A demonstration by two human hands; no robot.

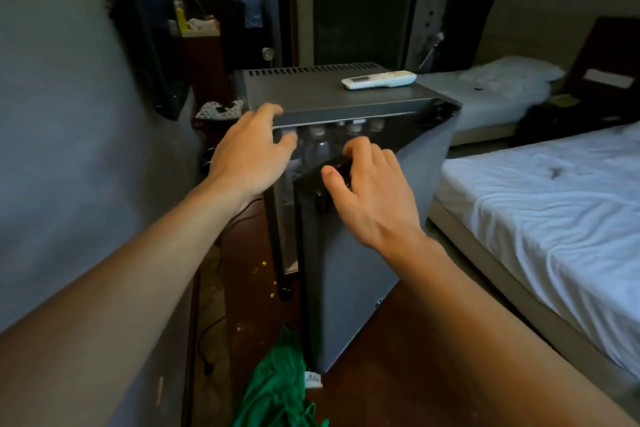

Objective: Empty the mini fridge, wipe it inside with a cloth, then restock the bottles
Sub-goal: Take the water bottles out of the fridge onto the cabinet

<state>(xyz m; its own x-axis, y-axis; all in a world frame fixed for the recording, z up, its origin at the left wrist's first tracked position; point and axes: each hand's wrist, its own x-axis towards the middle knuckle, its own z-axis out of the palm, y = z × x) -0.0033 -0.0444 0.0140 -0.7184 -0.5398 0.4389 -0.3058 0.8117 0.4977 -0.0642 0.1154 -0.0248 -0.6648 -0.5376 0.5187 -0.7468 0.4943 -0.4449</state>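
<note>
The mini fridge (329, 94) stands on the dark wooden floor (381, 357) in the middle of the view, close to the grey wall (69, 149) on the left and beside the near bed (554, 204) on the right. Its door (363, 270) is swung partly open toward you, hinged on the right. Through the gap at the top you can see a row of clear bottles (322, 146) with pale caps standing inside; how many there are is hard to tell. Your left hand (249, 156) rests on the fridge's top front left corner, with the fingers spread and nearly straight over the edge and the thumb just below the lip, holding nothing. Your right hand (370, 191) grips the upper near corner of the door, fingers curled over its top edge and thumb pressed on the near face. A white remote control (379, 79) lies on the far right of the fridge's top. A green cloth (277, 381) lies crumpled on the floor at the near foot of the door. A second bed (502, 90) with white bedding stands farther off on the right, and a dark television (145, 45) hangs on the left wall.
</note>
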